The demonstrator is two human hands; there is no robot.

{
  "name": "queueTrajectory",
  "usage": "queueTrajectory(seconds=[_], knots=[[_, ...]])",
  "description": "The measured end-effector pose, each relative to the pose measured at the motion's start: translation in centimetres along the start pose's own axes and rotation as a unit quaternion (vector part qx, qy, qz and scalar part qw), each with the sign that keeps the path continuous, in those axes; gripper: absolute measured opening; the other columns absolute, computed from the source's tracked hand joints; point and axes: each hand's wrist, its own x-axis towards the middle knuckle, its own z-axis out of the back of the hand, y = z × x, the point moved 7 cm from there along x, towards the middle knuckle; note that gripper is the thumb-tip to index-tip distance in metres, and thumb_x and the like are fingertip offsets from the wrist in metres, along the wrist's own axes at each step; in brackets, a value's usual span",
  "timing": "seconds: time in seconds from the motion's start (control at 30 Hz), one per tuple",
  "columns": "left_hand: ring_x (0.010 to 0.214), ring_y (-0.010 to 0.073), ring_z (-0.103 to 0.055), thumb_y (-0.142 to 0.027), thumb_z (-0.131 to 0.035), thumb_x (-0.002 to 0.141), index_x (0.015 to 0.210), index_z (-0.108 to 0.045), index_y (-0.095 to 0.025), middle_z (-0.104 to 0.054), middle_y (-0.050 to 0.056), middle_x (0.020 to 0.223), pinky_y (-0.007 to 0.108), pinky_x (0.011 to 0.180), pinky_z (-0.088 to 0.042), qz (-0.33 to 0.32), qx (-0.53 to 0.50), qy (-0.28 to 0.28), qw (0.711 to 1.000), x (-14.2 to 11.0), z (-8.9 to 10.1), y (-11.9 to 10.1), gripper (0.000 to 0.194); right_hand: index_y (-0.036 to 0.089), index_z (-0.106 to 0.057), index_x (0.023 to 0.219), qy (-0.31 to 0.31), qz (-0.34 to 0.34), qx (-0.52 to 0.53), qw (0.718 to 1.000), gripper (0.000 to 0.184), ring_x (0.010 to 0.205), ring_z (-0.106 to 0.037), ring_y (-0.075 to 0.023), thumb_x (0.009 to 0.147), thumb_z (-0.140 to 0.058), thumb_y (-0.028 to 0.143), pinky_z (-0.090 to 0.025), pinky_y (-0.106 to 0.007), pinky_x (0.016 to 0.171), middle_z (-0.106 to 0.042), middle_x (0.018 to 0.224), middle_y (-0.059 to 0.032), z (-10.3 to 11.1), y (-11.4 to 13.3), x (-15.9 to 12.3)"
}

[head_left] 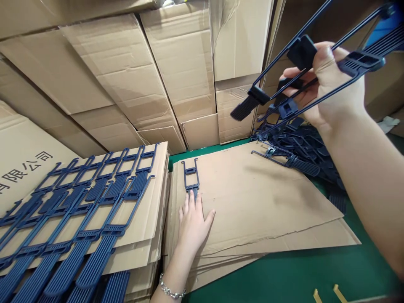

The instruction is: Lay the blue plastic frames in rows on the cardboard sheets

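Where a green work surface (284, 273) runs up against a wall of stacked cardboard cartons (126, 75), flattened corrugated sheets (261, 202) lie in a loose pile. The right hand (334, 84) is raised at the upper right and closed, pinching at least 2 navy plastic frames (301, 52) between thumb and fingers, their ribbed ends sticking out on either side of the hand. The left hand (192, 223), with a silver chain bracelet (172, 286) at the wrist, lies open and palm down on the sheets, its fingertips (191, 202) touching the ribbed end of a single navy frame (190, 171). Another navy frame (303, 166) lies on the same sheets near a heap of loose frames (299, 143), which sits on the green surface behind the hand's reach. To the left, more frames (113, 189) overlap in neat rows on a separate cardboard stack (148, 248). A carton side (27, 168) beyond them carries large printed Chinese characters, with 限公司 legible and the rest cut off by the frame
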Motion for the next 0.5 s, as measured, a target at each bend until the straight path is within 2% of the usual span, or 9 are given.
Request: queueTrajectory(seconds=[0.1, 0.17, 0.23, 0.33, 0.43, 0.5], knots=[[0.128, 0.0289, -0.019, -0.048, -0.031, 0.082, 0.132, -0.032, -0.011, -0.017, 0.013, 0.141, 0.05, 0.099, -0.02, 0.006, 0.008, 0.001, 1.0, -0.1, 0.3, 0.0, 0.062, 0.014, -0.044, 0.101, -0.028, -0.141, 0.104, 0.984, 0.019, 0.082, -0.06, -0.0186, 0.088, -0.04, 0.027, -0.049, -0.036, 0.072, -0.06, 0.083, -0.0058, -0.8, -2.3, -2.4], [0.127, 0.029, -0.02, -0.047, -0.031, 0.082, 0.13, -0.034, -0.012, -0.02, 0.014, 0.14, 0.05, 0.099, -0.021, 0.007, 0.009, -0.004, 1.0, -0.1, 0.5, 0.0, 0.06, 0.015, -0.045, 0.098, -0.067, -0.249, 0.167, 0.952, 0.018, 0.077, -0.062, -0.0199, 0.09, -0.036, 0.029, -0.051, -0.037, 0.069, -0.061, 0.076, -0.0053, -0.8, -5.2, -5.0], [0.127, 0.0289, -0.021, -0.045, -0.031, 0.082, 0.13, -0.036, -0.012, -0.022, 0.014, 0.14, 0.05, 0.099, -0.021, 0.007, 0.009, -0.013, 1.0, 0.0, 0.5, 0.1, 0.058, 0.015, -0.046, 0.09, -0.12, -0.34, 0.221, 0.906, 0.019, 0.076, -0.062, -0.0191, 0.09, -0.034, 0.03, -0.053, -0.035, 0.068, -0.062, 0.076, -0.0057, -0.6, -8.3, -8.3], [0.127, 0.0288, -0.022, -0.039, -0.031, 0.083, 0.129, -0.037, -0.013, -0.024, 0.013, 0.139, 0.054, 0.1, -0.017, 0.006, 0.007, -0.027, 1.0, 0.1, 0.4, 0.1, 0.053, 0.015, -0.047, 0.083, -0.215, -0.414, 0.258, 0.846, 0.019, 0.075, -0.061, -0.0125, 0.09, -0.034, 0.027, -0.054, -0.026, 0.071, -0.062, 0.079, -0.0044, 0.2, -12.0, -13.0], [0.127, 0.0261, -0.023, -0.019, -0.028, 0.082, 0.127, -0.04, -0.016, -0.027, 0.009, 0.138, 0.057, 0.1, -0.012, -0.018, -0.012, -0.046, 0.999, 0.1, 0.5, -0.2, 0.047, 0.016, -0.049, 0.085, -0.24, -0.447, 0.246, 0.826, 0.018, 0.074, -0.061, -0.0093, 0.09, -0.035, 0.027, -0.054, -0.02, 0.068, -0.062, 0.084, -0.0033, 0.5, -14.1, -16.4], [0.126, 0.0227, -0.025, -0.007, -0.025, 0.077, 0.125, -0.042, -0.021, -0.031, 0.006, 0.137, 0.057, 0.1, -0.009, -0.052, -0.043, -0.055, 0.996, -0.1, 0.7, -0.8, 0.053, 0.017, -0.051, 0.087, -0.235, -0.46, 0.24, 0.822, 0.021, 0.074, -0.061, -0.0094, 0.09, -0.034, 0.028, -0.054, -0.02, 0.068, -0.062, 0.087, -0.0036, 0.6, -14.8, -17.7]])
